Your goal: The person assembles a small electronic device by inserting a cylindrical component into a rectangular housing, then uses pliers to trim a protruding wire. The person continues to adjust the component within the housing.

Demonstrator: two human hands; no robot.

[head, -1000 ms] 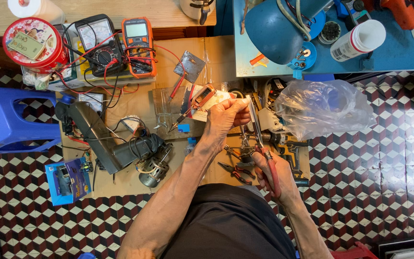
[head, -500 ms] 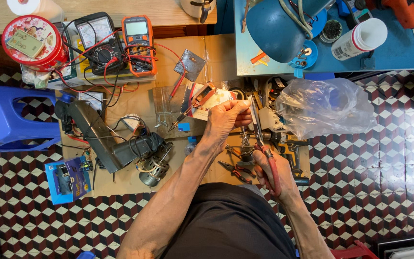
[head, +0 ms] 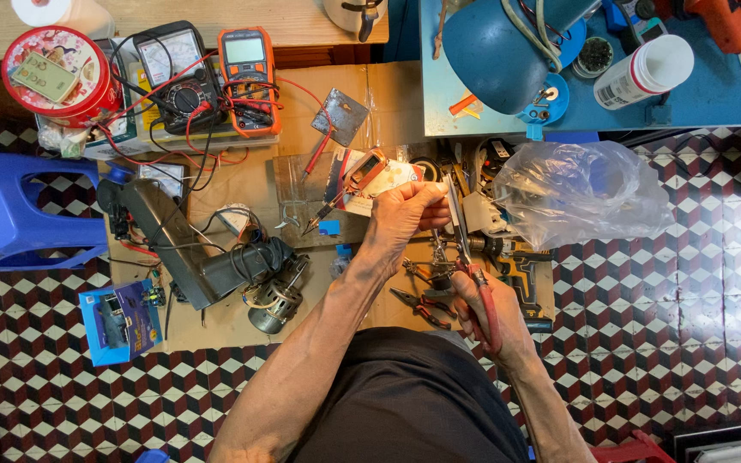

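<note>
- Cardboard sheet (head: 242, 184) spread over the chequered tile floor (head: 688, 343) carries most of the clutter; a person sits over it, both bare arms reaching forward.
- Blue plastic stool (head: 10, 210) stands at the sheet's left edge; a blue table (head: 713, 94) at the upper right bears a blue desk lamp (head: 495, 51) and a white canister (head: 645, 70).
- Clear plastic bag (head: 581, 193) lies crumpled just right of the hands.
- Dark metal bracket with a small motor (head: 272, 302) at its lower end lies left of the left forearm.
- Two multimeters, one black (head: 175, 73) and one orange (head: 246, 69), sit at the top with red and black leads trailing down.
- Left hand (head: 405, 214) has its grip closed around a small pale part, too hidden by the fingers to name, held above the sheet just beside a white card with an orange module (head: 370, 171).
- Right hand (head: 495, 313) has its grip closed on the red handles of long-nose pliers (head: 465, 244), whose tips reach up to the left hand's fingers.
- Loose red-handled pliers (head: 422, 304) lie on the sheet between the two wrists.
</note>
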